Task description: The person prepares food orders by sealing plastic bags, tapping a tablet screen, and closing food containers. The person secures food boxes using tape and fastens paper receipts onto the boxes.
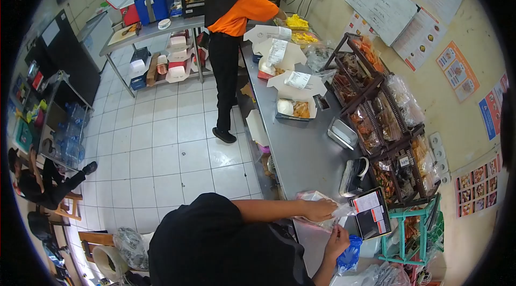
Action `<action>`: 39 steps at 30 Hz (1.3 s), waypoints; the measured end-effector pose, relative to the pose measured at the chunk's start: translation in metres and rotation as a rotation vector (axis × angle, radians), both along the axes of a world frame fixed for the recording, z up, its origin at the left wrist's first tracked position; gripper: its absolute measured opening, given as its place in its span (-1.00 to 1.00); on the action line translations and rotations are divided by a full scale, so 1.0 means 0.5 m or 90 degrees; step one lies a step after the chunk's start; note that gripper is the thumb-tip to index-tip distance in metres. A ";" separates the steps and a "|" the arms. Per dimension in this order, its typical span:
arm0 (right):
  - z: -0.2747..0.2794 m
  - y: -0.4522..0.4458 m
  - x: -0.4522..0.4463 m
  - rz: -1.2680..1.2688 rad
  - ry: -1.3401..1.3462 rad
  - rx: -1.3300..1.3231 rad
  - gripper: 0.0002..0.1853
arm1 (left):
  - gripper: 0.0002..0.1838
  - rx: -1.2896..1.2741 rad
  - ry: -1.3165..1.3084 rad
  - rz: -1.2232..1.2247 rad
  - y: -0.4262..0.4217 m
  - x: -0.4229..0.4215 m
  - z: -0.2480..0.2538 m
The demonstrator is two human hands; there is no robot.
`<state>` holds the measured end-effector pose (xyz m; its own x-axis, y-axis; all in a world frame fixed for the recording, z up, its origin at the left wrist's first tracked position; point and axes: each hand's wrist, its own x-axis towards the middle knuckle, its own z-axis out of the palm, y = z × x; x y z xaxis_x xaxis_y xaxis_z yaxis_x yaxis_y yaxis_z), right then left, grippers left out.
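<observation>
My left hand (319,210) reaches over the steel table, its fingers closed on a crumpled clear plastic bag (343,211). Just below it, my right hand (337,241) has its fingers pinched together at the lower edge of that plastic. Under and beside my left hand lies a pink-and-white plastic package (310,196), partly covered by the hand. A blue plastic bag (350,254) sits next to my right hand. To the right of both hands a tablet (372,213) stands propped up with its screen lit.
Open meal boxes (293,107) with receipts line the steel table (298,149). A metal tray (342,134) and brown racks of packets (371,103) stand along the wall. A co-worker in an orange-and-black shirt (231,12) reaches toward yellow food (296,21). Another person (37,184) sits at far left.
</observation>
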<state>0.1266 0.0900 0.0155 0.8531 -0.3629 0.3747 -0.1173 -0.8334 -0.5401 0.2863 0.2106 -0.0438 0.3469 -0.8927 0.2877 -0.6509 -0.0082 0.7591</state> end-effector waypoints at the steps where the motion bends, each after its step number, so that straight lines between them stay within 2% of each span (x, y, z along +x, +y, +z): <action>1: -0.001 0.010 -0.005 0.007 0.007 0.031 -0.84 | -0.47 0.048 0.014 -0.030 0.003 0.003 0.002; 2: -0.004 0.024 -0.004 0.033 0.011 0.049 -0.83 | -0.53 0.026 0.039 -0.022 0.002 0.003 -0.005; 5: -0.035 0.087 0.034 -0.044 -0.013 0.103 -0.83 | -0.58 0.141 0.134 -0.100 0.021 0.028 0.070; 6: -0.046 0.106 0.051 -0.104 -0.003 0.168 -0.78 | -0.62 0.086 0.059 -0.056 0.019 0.021 0.062; 8: -0.060 0.137 0.072 -0.199 -0.049 0.167 -0.70 | -0.69 -0.021 -0.095 0.032 0.016 0.001 0.039; 9: -0.065 0.149 0.081 -0.247 -0.072 0.167 -0.66 | -0.71 -0.017 -0.144 0.100 0.030 -0.009 0.066; 11: -0.076 0.170 0.085 -0.246 -0.157 0.150 -0.58 | -0.75 -0.005 -0.240 0.233 0.070 -0.046 0.146; 14: -0.086 0.190 0.086 -0.265 -0.180 0.121 -0.50 | -0.79 0.014 -0.240 0.323 0.070 -0.069 0.122; 17: -0.096 0.176 0.086 -0.266 -0.143 0.069 -0.47 | -0.81 0.046 -0.249 0.180 0.056 -0.049 0.084; 19: -0.117 0.166 0.082 -0.265 -0.119 0.068 -0.46 | -0.83 -0.007 -0.111 0.163 0.050 -0.048 0.076; 20: -0.121 0.156 0.081 -0.271 -0.111 0.079 -0.46 | -0.81 0.024 -0.087 0.160 0.035 -0.045 0.035; 21: -0.102 0.145 0.071 -0.221 -0.045 0.052 -0.52 | -0.76 0.038 -0.072 0.108 0.049 -0.031 0.038; 22: -0.073 0.145 0.072 -0.186 -0.038 0.175 -0.58 | -0.77 0.022 -0.063 0.102 0.050 -0.016 0.023; 23: -0.073 0.131 0.066 -0.133 -0.080 0.094 -0.70 | -0.78 -0.024 0.178 0.107 0.058 -0.020 0.014; 24: -0.107 0.116 0.051 -0.142 -0.087 0.197 -0.77 | -0.79 -0.098 0.415 0.130 0.065 -0.025 0.006; 25: -0.081 0.121 0.040 -0.152 -0.062 0.389 -0.81 | -0.78 0.051 0.397 0.139 0.088 -0.010 0.051; 27: -0.044 0.135 0.043 -0.193 -0.129 0.554 -0.81 | -0.78 -0.043 0.483 0.152 0.079 -0.019 0.045; 29: -0.071 0.133 0.057 -0.188 -0.202 0.662 -0.80 | -0.77 -0.092 0.515 0.131 0.073 -0.019 0.032; 32: -0.056 0.155 0.096 -0.225 -0.298 0.845 -0.82 | -0.79 -0.102 0.575 0.131 0.066 -0.008 0.032; 35: -0.050 0.151 0.101 -0.200 -0.271 0.823 -0.84 | -0.80 -0.070 0.572 0.113 0.071 0.001 0.048; 36: -0.053 0.141 0.094 -0.175 -0.228 0.844 -0.84 | -0.71 -0.045 0.580 0.092 0.075 0.002 0.055; 39: -0.046 0.108 0.075 -0.111 -0.110 0.875 -0.83 | -0.70 -0.013 0.567 0.081 0.079 0.005 0.054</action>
